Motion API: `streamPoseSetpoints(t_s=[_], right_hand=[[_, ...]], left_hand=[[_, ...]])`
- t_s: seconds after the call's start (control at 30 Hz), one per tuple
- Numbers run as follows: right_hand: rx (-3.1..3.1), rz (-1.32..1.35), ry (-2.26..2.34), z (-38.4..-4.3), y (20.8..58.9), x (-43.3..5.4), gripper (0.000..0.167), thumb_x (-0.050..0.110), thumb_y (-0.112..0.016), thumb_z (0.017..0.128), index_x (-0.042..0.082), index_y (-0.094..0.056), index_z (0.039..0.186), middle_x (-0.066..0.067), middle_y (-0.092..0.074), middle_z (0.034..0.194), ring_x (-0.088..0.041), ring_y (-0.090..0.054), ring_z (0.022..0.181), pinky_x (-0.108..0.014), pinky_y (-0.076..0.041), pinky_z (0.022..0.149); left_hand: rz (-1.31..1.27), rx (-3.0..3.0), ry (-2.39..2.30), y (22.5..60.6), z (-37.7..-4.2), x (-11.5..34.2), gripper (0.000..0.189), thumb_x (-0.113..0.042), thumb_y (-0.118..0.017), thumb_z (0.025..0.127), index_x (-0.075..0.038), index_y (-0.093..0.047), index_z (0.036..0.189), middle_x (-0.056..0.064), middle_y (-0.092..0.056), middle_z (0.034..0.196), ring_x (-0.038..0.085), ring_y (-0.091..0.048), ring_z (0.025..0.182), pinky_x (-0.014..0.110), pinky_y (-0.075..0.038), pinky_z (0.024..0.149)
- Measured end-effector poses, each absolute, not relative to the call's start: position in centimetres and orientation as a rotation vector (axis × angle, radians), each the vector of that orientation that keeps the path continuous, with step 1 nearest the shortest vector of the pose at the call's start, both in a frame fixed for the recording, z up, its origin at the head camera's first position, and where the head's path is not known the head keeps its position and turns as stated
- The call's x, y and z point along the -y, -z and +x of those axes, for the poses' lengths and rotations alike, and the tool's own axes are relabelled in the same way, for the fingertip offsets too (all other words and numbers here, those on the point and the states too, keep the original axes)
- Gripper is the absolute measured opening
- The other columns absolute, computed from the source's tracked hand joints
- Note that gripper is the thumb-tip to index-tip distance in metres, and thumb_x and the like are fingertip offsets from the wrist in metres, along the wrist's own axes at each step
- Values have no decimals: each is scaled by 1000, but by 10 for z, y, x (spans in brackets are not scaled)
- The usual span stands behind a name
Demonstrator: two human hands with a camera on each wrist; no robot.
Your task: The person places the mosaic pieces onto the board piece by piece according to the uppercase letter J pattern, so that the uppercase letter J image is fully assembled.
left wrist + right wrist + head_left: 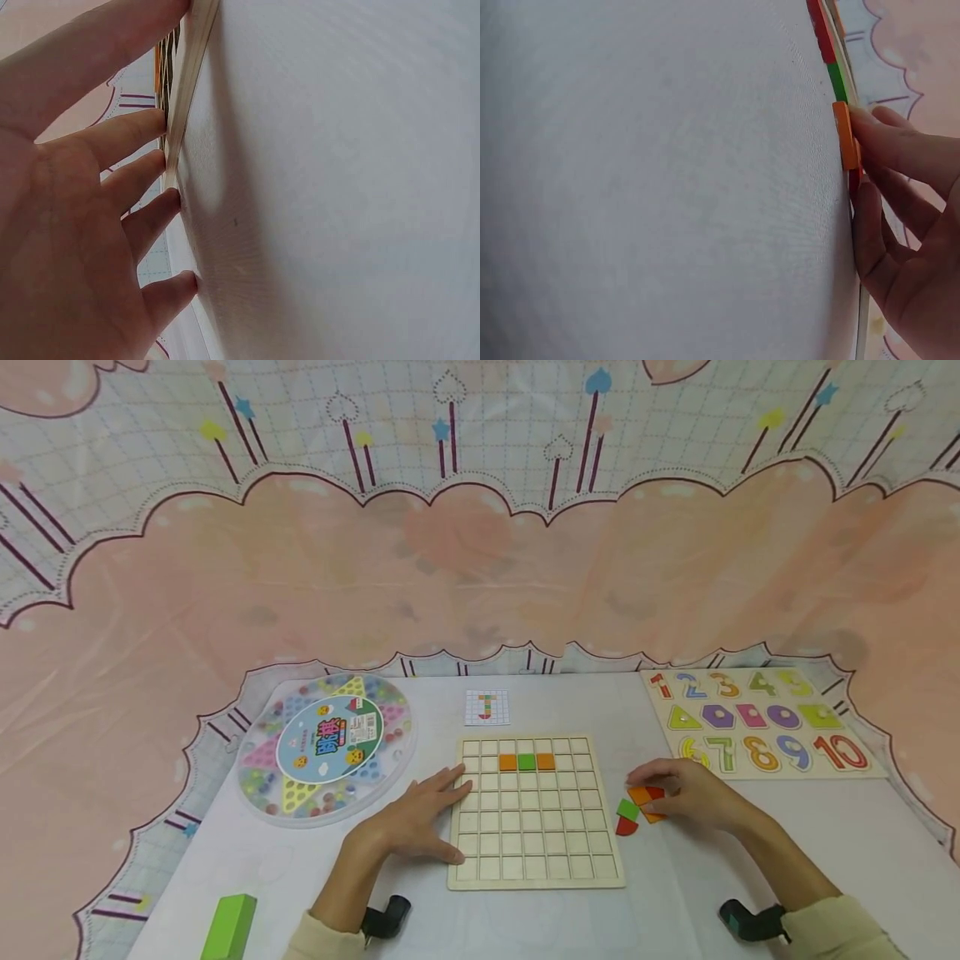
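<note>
A pale wooden grid board lies on the white table, with two orange tiles and a green tile between them in one row near its far side. My left hand spreads its fingers against the board's left edge, the thumb near the front corner. To the right, my right hand bends over a small group of tiles, its fingertips touching an orange tile. Beside it lie a loose green square and a red rounded piece. Fingers partly hide more orange and red pieces.
A small card with a coloured J on a grid lies behind the board. At left are a round, star-patterned game box and a green block. A number and shape puzzle board lies at the far right.
</note>
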State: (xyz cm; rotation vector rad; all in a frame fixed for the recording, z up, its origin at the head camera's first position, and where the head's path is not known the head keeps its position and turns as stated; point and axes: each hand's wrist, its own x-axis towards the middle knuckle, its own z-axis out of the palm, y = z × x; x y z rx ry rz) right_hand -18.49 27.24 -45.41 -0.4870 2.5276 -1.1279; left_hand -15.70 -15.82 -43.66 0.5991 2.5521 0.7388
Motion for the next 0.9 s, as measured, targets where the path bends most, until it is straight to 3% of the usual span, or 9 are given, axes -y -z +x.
streamPoseSetpoints(t_s=[0.17, 0.4, 0.9], right_hand=[[-2500, -532, 1162, -186, 456, -274, 25, 17, -78, 88, 15, -76, 113, -6, -75, 121, -7, -65, 115, -5, -46, 96], [-2508, -592, 1140, -185, 457, -271, 20, 12, -76, 90, 12, -78, 110, -8, -75, 117, -23, -66, 113, -7, -49, 93], [-2551, -583, 1078, -188, 454, -266, 15, 11, -78, 87, 13, -82, 102, -2, -73, 108, -9, -62, 103, -13, -51, 90]], left_hand=[[593, -2552, -738, 437, -157, 158, 98, -29, -91, 72, -4, -44, 154, 13, -21, 172, 38, -16, 161, 67, -10, 128], [571, -2549, -740, 437, -156, 157, 98, -29, -91, 72, -5, -44, 154, 12, -21, 172, 36, -16, 161, 66, -10, 129], [603, -2546, -756, 438, -157, 160, 99, -31, -91, 72, -5, -44, 154, 13, -22, 172, 39, -17, 160, 69, -10, 127]])
